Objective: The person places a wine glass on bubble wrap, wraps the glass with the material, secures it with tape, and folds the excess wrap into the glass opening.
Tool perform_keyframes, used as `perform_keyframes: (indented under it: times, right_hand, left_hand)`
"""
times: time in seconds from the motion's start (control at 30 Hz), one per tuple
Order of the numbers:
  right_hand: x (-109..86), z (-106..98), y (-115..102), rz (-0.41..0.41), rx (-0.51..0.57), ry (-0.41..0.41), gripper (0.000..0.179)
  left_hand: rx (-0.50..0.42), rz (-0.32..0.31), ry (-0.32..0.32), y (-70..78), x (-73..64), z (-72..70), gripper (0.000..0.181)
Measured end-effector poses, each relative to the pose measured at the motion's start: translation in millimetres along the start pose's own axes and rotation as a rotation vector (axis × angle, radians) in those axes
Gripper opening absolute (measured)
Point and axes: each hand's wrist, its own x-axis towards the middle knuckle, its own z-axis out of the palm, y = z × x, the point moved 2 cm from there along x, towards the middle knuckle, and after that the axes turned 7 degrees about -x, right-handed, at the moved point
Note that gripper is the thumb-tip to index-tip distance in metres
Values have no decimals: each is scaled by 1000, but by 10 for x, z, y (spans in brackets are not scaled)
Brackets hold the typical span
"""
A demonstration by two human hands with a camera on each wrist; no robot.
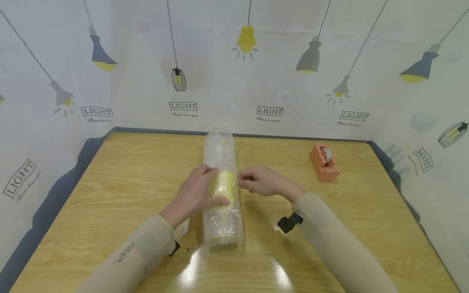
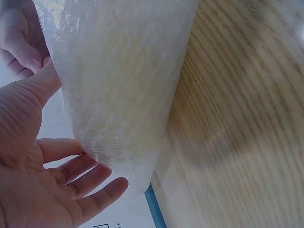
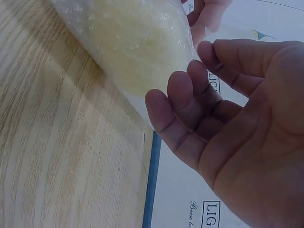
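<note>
A roll of bubble wrap (image 1: 222,221) lies lengthwise on the table, with something yellow showing through its clear layers. My left hand (image 1: 199,189) rests over the roll's left side in the head view, thumb and index finger spread across the top. In the left wrist view, the fingertips of the left hand (image 2: 42,156) touch the wrap's edge (image 2: 123,85). My right hand (image 1: 261,180) is close against the roll's right side, its fingers loosely bent. Nothing shows between those fingers (image 3: 180,90) in the right wrist view, where their tips overlap the wrap (image 3: 137,47).
An orange tape dispenser (image 1: 324,165) with a tape roll in it stands at the right rear of the wooden table (image 1: 121,179). A pale curtain (image 1: 227,89) printed with lamps encloses the table's back and sides. A black strap (image 1: 289,222) hangs at the right sleeve.
</note>
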Motion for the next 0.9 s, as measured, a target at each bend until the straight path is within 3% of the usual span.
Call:
perform_keyframes:
  times: [0.4,0.9]
  right_hand:
    - [222,54,-83,7,32,-95,23]
    - [352,57,-123,130,-39,-186,20]
  left_hand:
    - [30,6,-5,7,6,5,102]
    - [52,17,5,29,-22,-11,100]
